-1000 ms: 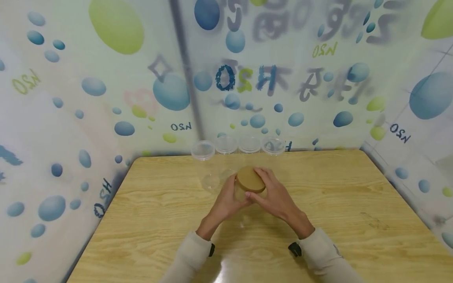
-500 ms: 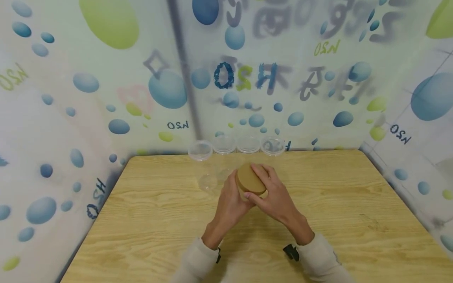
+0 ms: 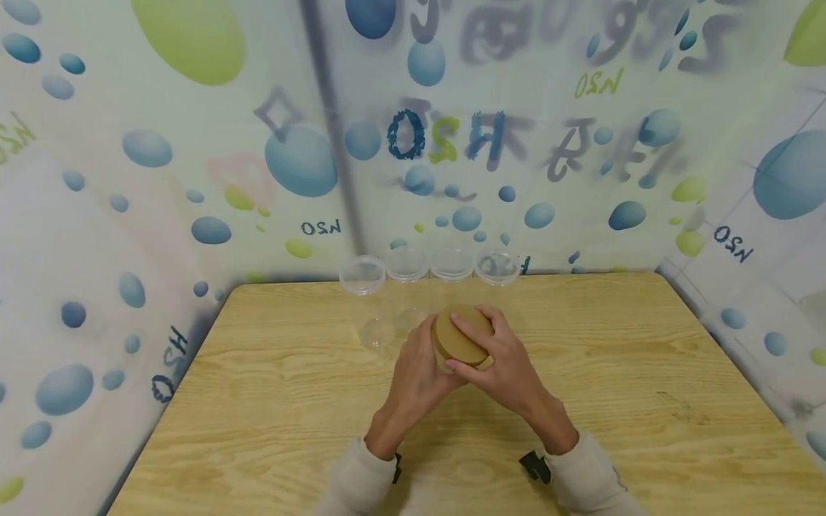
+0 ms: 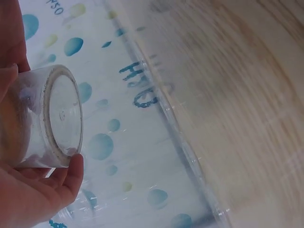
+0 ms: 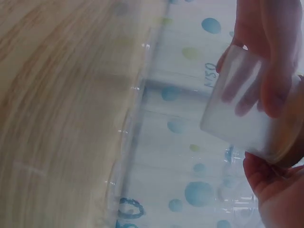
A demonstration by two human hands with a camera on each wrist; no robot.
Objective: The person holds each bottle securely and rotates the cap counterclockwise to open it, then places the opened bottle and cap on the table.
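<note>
Both hands are on a small clear jar (image 4: 35, 114) with a tan lid (image 3: 454, 345), held above the table in the head view. My left hand (image 3: 416, 369) grips the jar's clear body from the left side. With my right hand (image 3: 514, 373), I hold the lid from the right, thumb at its near edge and one finger lying across its top. The left wrist view shows the jar's round bottom and fingers curled near its rim. Through the frosted-looking jar wall (image 5: 232, 102) in the right wrist view, left fingers are visible. The fingers partly hide the lid's edge.
Several tall clear containers with clear lids (image 3: 363, 276) stand in a row at the back of the wooden table (image 3: 290, 401), just behind the hands. A patterned wall covering (image 3: 542, 179) rises behind the table's far edge.
My right hand has shifted on the lid, and a finger now reaches farther across its top. The jar sits slightly lower in view. My left hand keeps its grip; the head view has shifted slightly.
</note>
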